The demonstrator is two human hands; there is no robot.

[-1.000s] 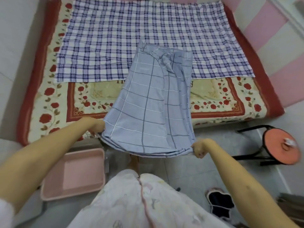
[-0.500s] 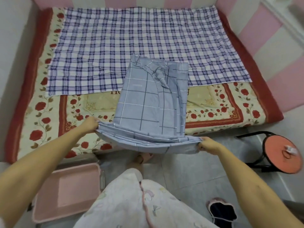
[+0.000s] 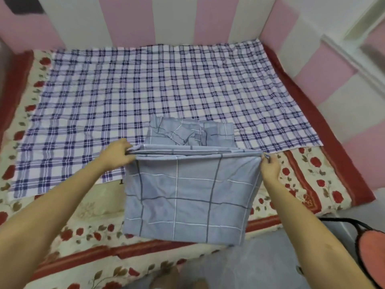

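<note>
While hanging off the bed (image 3: pixel 83 236) at 6 o'clock, grey sheet (image 3: pixel 187 197): far end is lying partly hidden.
Left hand (image 3: pixel 116 153): is pinching the 9 o'clock corner.
Right hand (image 3: pixel 270 168): is pinching the 3 o'clock corner, fingertips hidden.

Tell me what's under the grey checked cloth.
The grey cloth lies over the plaid sheet at its far end and the floral mattress nearer. Anything else beneath is covered.
</note>
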